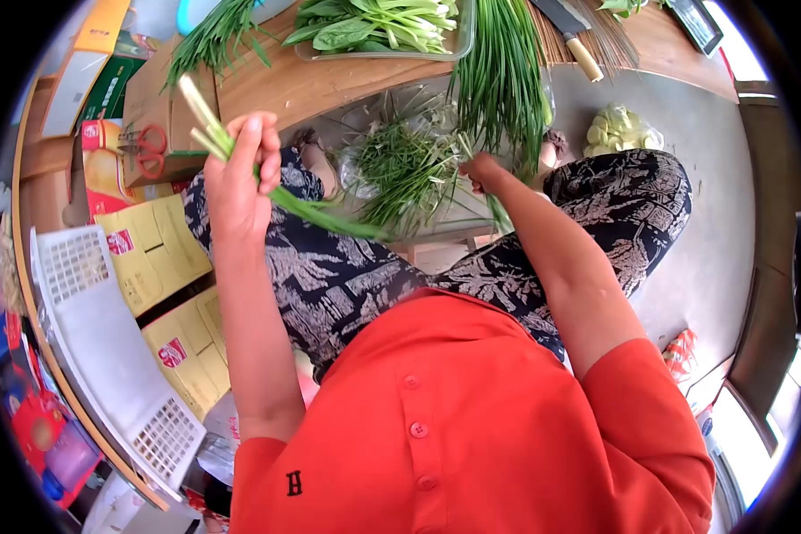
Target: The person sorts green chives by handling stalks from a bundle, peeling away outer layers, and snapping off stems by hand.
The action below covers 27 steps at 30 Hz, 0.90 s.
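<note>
My left hand (245, 173) is closed around a few scallions (311, 212). Their white ends point up and left, and the long green leaves trail down to the right over my lap. Across from it, my right hand (485, 172) has its fingers pinched together on thin green stalks (498, 214) that hang below it, partly hidden by the hand. Beside the right hand, between my knees, lies a loose heap of green trimmings (405, 173). A thick bunch of Chinese chives (503, 71) droops over the table's front edge just above that hand.
On the wooden table (356, 78) are a clear tray (468, 36) of leafy greens, more green stalks (218, 40) and a knife (578, 53). Red-handled scissors (151, 151) and yellow boxes (156, 249) stand left, near a white plastic rack (107, 329). A bag of pale slices (621, 129) lies on the floor.
</note>
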Available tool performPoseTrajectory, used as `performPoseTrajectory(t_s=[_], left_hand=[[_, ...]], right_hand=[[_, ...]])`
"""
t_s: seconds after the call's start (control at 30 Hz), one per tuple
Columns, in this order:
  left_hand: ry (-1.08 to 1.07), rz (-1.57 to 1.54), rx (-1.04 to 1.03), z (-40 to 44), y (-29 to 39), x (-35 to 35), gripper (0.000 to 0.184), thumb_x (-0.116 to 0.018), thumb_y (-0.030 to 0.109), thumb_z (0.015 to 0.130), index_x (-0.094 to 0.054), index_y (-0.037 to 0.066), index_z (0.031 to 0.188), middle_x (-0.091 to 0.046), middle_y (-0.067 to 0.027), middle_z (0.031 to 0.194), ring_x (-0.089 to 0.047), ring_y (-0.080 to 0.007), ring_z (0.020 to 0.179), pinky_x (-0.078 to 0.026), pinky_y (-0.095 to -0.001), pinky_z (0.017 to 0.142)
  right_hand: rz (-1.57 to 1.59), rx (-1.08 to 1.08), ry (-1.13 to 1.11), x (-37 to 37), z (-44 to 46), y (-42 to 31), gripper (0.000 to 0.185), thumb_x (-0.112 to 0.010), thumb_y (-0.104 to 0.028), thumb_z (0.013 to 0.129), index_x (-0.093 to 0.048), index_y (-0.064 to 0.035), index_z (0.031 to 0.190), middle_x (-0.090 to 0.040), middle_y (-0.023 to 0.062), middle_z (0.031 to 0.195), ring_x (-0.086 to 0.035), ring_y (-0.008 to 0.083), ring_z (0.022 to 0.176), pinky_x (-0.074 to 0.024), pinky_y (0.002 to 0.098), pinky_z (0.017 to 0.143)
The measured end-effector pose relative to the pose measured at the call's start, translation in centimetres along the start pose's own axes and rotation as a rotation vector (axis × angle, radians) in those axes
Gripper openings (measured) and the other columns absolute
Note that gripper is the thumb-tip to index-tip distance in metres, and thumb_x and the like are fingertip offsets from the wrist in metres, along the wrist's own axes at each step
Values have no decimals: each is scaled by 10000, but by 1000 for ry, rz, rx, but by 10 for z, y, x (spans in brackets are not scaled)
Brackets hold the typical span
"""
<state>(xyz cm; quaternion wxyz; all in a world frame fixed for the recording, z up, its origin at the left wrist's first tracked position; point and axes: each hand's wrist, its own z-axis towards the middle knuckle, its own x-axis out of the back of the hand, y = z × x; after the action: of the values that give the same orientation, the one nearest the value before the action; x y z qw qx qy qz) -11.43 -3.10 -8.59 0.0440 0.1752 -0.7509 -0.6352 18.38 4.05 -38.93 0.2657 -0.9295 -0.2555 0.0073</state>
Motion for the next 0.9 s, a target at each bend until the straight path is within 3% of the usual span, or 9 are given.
performPoseTrajectory(t_s=[0.07,0.13,0.2,0.3,0.33,0.47,0.63,0.73,0.9], left_hand=[[24,0,52,1,-3,7,181,-516,176,948,-561,4,983,-520,-14,743,-404,-52,498,-272,-188,412],[38,7,104,5,-8,10,171,-493,173,958,-549,16,995,-501,-18,753,-394,-56,498,-276,-189,414],[46,11,155,8,-15,12,165,-489,178,960,-543,23,977,-501,-27,754,-394,-58,492,-274,-190,409],[87,64,221,15,-21,7,169,-483,181,964,-540,23,970,-502,-28,746,-399,-59,494,-277,-189,410],[101,57,250,19,-23,6,166,-479,176,966,-538,21,972,-505,-30,741,-400,-60,494,-283,-188,411],[89,65,289,29,-29,0,158,-480,164,965,-539,17,973,-523,-33,754,-408,-63,498,-290,-182,416],[23,101,260,33,-37,-3,158,-494,161,961,-554,16,973,-530,-29,753,-419,-58,508,-289,-178,421],[21,110,281,32,-39,-4,162,-504,166,957,-559,16,985,-533,-20,757,-414,-50,511,-281,-176,421],[58,76,261,26,-40,-7,155,-550,156,928,-601,11,944,-544,-3,717,-418,-42,502,-274,-176,419]], right_hand=[[233,-89,-14,-10,58,37,146,-580,-160,841,-560,-29,782,-436,56,541,-436,185,430,-402,364,429],[140,304,-42,-18,104,71,100,-544,-123,843,-576,-29,850,-480,72,569,-468,200,452,-409,367,434],[524,114,-66,-36,87,58,155,-508,-81,846,-597,-25,960,-529,90,612,-505,216,483,-419,370,438],[730,-152,53,-54,92,43,260,-501,-90,865,-585,-53,1109,-555,114,718,-524,219,529,-433,371,447],[780,-188,99,-60,99,43,380,-571,-243,875,-469,-31,1175,-560,205,762,-532,239,562,-409,375,454],[827,-231,170,-72,114,44,376,-524,-242,905,-485,-48,1224,-569,195,914,-566,252,606,-417,389,428],[782,-250,178,-69,110,36,309,-485,-186,915,-503,-43,1189,-588,177,868,-603,225,549,-389,363,375],[577,-273,133,-61,110,38,253,-559,-121,831,-526,-9,1055,-619,156,739,-612,219,495,-367,343,363],[570,-58,123,-55,65,22,176,-633,-132,800,-627,-12,928,-629,87,820,-598,165,532,-322,281,365]])
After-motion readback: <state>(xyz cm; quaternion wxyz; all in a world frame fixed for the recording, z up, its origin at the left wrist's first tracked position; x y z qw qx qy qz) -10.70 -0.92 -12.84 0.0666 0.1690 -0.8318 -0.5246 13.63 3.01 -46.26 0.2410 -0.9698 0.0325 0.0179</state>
